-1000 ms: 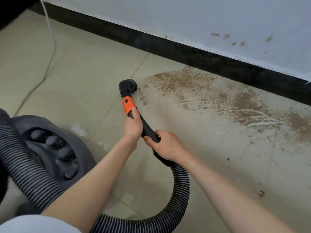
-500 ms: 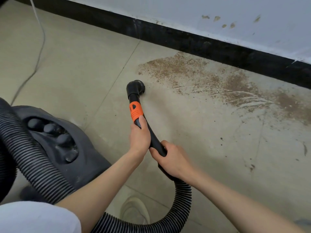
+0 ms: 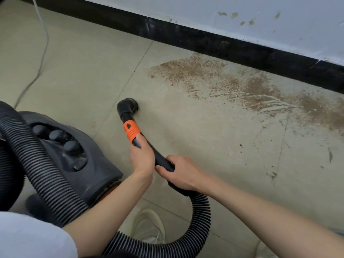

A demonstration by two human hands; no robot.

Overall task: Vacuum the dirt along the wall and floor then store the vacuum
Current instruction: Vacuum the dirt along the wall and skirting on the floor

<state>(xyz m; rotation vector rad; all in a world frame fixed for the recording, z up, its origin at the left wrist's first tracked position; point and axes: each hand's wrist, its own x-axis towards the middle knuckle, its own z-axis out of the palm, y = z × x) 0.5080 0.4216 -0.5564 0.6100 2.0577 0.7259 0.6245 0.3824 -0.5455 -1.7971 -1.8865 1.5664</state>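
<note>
A black vacuum wand with an orange collar (image 3: 131, 131) ends in a round brush nozzle (image 3: 128, 107) on the beige tile floor. My left hand (image 3: 142, 157) grips the wand just below the orange collar. My right hand (image 3: 181, 173) grips the wand lower down, where the ribbed black hose (image 3: 202, 216) begins. Brown dirt (image 3: 223, 81) is spread over the floor to the right of the nozzle, along the black baseboard (image 3: 204, 41). Brown spots (image 3: 242, 21) mark the white wall. The dark grey vacuum body (image 3: 78, 159) stands at my left.
A thin white cord (image 3: 41, 58) runs over the floor at far left. A second loop of ribbed hose (image 3: 35, 164) crosses over the vacuum body. My light shoe (image 3: 149, 226) shows between my arms. Scattered specks (image 3: 241, 146) lie on the tiles at right.
The nozzle has drawn back from the left edge of the dirt patch toward me, and both hands moved with it. The view has tilted down, so my shoe shows.
</note>
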